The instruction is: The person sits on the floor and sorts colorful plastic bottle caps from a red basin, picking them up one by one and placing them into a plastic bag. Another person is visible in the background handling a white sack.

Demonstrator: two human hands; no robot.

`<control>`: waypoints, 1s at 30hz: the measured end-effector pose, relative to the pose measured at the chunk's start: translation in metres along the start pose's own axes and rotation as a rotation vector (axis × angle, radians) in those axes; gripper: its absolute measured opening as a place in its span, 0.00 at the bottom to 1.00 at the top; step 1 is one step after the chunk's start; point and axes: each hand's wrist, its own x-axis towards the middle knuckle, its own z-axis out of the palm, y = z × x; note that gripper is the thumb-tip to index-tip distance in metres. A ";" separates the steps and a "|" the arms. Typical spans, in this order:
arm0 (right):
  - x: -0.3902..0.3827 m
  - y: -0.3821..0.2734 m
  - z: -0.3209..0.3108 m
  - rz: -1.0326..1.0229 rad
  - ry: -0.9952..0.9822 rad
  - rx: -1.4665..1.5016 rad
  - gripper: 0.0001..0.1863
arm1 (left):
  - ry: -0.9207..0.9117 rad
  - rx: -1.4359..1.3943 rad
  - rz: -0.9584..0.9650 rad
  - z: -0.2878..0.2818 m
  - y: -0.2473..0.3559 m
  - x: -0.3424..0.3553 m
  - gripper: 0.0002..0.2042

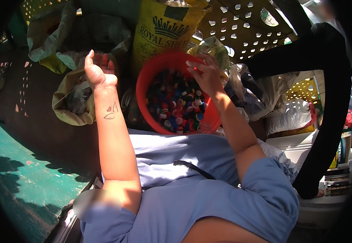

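A red plastic tub (142, 100) sits in front of my lap, holding many loose bottle caps (179, 106) in red, blue, green, white and black. My right hand (209, 76) is above the tub's right rim with its fingers bent and slightly apart; I make out nothing held in it. To the left of the tub, my left hand (99, 73) is raised, palm up, thumb out and fingers loosely curled, with nothing in it. Just below and left of that hand stands an open pale sack (65, 106) with clear plastic inside.
A yellow printed sack (159, 34) stands behind the tub. Clear plastic bags (261, 91) lie to its right. Another person's limb in black cloth (326, 101) bends along the right side. A perforated yellow panel (245, 24) is at the back; a green surface (30, 186) lies at left.
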 end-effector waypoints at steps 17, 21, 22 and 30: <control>-0.066 0.036 0.079 -0.024 -0.942 -0.151 0.18 | -0.023 0.015 0.023 0.003 0.008 0.000 0.22; -0.103 0.037 0.099 0.078 -0.968 -0.218 0.20 | -0.015 0.030 0.036 0.005 0.007 -0.005 0.22; -0.105 0.036 0.101 0.085 -0.968 -0.213 0.21 | -0.015 0.030 0.035 0.004 0.007 -0.004 0.22; -0.091 0.019 0.083 0.174 -0.723 -0.071 0.20 | -0.049 0.037 -0.020 0.007 -0.006 -0.004 0.17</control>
